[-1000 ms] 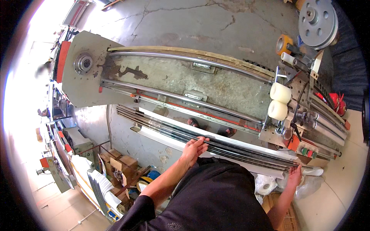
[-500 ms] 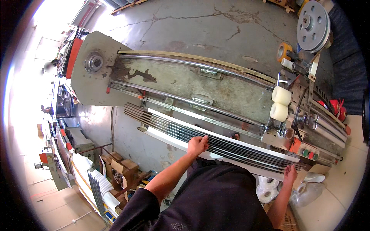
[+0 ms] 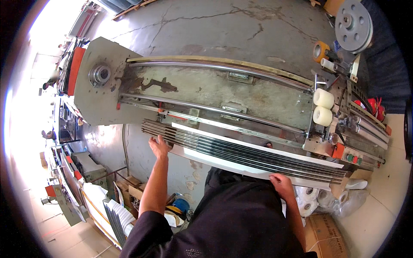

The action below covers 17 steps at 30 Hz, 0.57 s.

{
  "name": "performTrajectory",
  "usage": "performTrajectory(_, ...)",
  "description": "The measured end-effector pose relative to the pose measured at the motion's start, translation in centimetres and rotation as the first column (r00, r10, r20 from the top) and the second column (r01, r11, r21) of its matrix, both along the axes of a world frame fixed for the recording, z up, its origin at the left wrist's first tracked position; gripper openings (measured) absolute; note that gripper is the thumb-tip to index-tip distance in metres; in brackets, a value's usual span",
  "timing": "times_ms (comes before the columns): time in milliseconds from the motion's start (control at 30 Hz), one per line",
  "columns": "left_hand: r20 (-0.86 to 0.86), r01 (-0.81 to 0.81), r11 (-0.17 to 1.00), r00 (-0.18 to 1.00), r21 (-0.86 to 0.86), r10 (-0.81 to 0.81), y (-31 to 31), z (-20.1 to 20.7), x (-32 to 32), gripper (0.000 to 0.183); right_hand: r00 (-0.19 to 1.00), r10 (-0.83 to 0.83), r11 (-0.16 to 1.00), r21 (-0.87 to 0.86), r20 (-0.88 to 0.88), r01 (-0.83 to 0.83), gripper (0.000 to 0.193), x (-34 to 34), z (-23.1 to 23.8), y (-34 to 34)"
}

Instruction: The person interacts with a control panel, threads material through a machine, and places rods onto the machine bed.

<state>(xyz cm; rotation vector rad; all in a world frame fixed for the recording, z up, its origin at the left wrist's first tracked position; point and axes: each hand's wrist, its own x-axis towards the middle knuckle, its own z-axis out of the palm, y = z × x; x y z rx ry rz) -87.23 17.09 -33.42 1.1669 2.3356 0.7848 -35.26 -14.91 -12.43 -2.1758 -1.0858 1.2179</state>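
A row of long, thin dark strips (image 3: 241, 150) lies side by side across a narrow white board (image 3: 206, 160) in front of my body. Beside the near edge of the strips, toward their left end, my left hand (image 3: 160, 148) has its fingers apart. At the near edge of the board, right of my body, my right hand (image 3: 282, 186) has curled fingers; what lies between them, if anything, is hidden. Just beyond the strips runs a long machine bed (image 3: 206, 88) with a metal rail (image 3: 193, 104) along it.
Two cream rollers (image 3: 323, 107) and coloured push buttons (image 3: 354, 159) sit at the machine's right end. Wrapped rolls (image 3: 307, 202) and a cardboard box (image 3: 322, 234) stand low on the right. Open boxes (image 3: 134, 189) are at lower left, and a large grey wheel (image 3: 353, 26) is at upper right.
My left hand has moved left along the strips to near their left end. My right hand has left their right end and moved left, nearer my body. The view has shifted slightly.
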Motion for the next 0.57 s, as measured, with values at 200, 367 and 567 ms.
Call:
performTrajectory(200, -0.154, -0.043, 0.986, 0.988, -0.162, 0.018, 7.5, -3.4, -9.1, 0.078, 0.952, 0.110, 0.988, 0.069, 0.287, -0.135, 0.034, -5.9, -4.2, 1.5)
performTrajectory(367, 0.015, 0.167, 0.981, 0.986, -0.097, -0.167, 12.4, -6.7, -14.4, 0.077, 0.949, -0.073, 0.993, 0.112, 0.306, 0.040, 0.026, -7.9, -4.6, 2.8)
performTrajectory(567, 0.112, 0.362, 0.909, 0.932, -0.204, -0.346, 15.0, -6.4, -12.8, 0.063, 0.885, -0.106, 0.985, 0.167, 0.454, 0.033, 0.025, -9.6, -5.9, 2.4)
